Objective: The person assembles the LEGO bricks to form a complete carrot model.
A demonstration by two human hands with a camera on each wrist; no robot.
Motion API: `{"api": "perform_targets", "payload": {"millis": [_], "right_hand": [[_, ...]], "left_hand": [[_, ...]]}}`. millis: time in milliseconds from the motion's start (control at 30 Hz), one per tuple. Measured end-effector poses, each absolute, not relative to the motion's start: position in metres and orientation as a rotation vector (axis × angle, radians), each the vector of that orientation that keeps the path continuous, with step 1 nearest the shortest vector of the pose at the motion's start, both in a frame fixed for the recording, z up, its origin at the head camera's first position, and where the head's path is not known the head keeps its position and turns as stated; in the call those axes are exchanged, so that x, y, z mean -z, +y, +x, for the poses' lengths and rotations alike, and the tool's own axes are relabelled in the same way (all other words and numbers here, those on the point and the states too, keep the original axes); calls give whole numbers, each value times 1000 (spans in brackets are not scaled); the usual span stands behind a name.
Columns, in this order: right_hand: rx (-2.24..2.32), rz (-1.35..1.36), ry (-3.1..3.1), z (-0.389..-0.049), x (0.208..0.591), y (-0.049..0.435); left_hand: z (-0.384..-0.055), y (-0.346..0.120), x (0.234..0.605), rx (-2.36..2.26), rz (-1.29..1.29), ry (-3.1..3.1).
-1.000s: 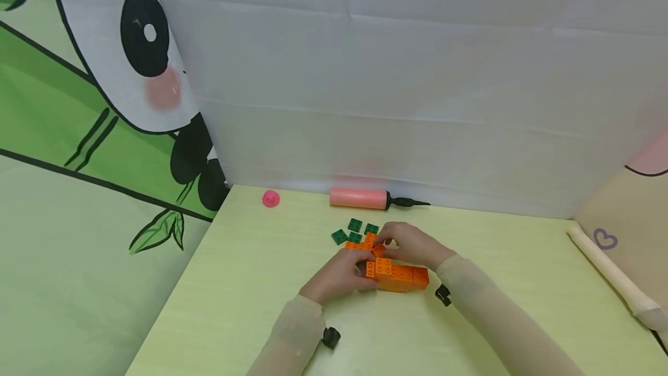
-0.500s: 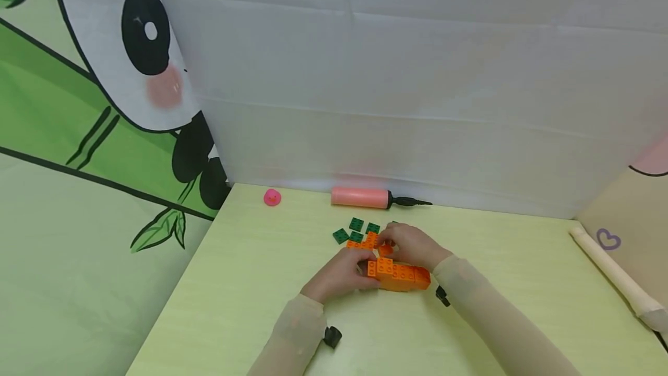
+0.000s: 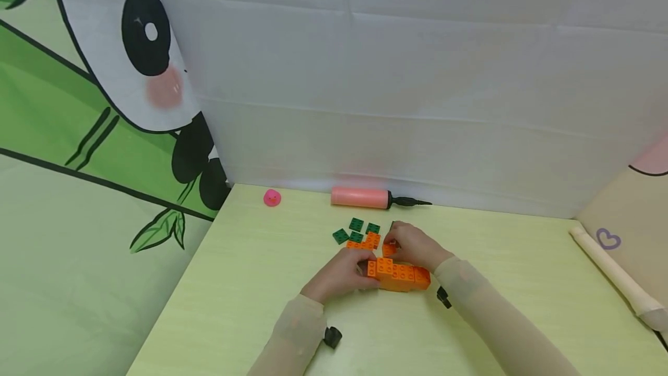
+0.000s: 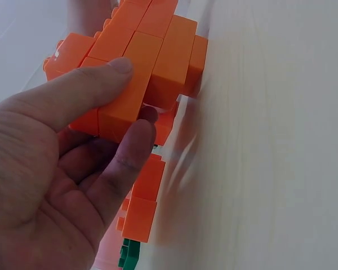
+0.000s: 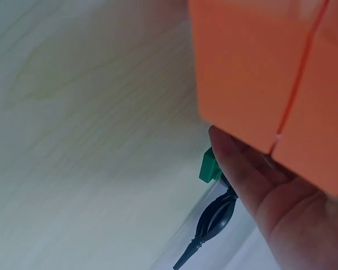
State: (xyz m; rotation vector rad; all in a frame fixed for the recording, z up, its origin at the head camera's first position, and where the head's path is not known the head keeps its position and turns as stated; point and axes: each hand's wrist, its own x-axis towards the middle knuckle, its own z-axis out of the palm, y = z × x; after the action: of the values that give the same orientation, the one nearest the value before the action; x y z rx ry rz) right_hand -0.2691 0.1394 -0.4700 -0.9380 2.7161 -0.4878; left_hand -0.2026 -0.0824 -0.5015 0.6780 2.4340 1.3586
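My left hand (image 3: 341,274) grips the left end of an orange toy-brick build (image 3: 399,276), its thumb on one side and fingers curled at the other in the left wrist view. The build is made of several joined bricks (image 4: 169,56), with studs showing on top in the head view. Just behind it my right hand (image 3: 417,245) pinches a single orange brick (image 3: 389,249) between thumb and fingers. In the right wrist view the build (image 5: 248,67) hides most of the fingers. Loose orange bricks (image 3: 365,242) lie beyond my left hand.
Several green bricks (image 3: 356,224) lie behind the orange ones, and another green brick (image 5: 209,166) is past my right fingers. A pink pump (image 3: 360,197) with a black nozzle lies along the back wall. A pink toy duck (image 3: 272,198) sits at the back left.
My right hand has drawn an orange brick a little to the right, apart from the loose orange bricks. The left hand keeps its hold on the build.
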Motion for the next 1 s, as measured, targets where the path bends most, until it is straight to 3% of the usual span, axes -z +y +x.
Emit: {"api": "perform_targets", "payload": {"millis": [500,1000], "right_hand": [[637,-724,2716,-268,472,150],[893,-848,2798,-248,456,168]], "left_hand": [[-201,-84,504,-1351,686,2437],[-200,-84,504,-1341,694,2461]]}}
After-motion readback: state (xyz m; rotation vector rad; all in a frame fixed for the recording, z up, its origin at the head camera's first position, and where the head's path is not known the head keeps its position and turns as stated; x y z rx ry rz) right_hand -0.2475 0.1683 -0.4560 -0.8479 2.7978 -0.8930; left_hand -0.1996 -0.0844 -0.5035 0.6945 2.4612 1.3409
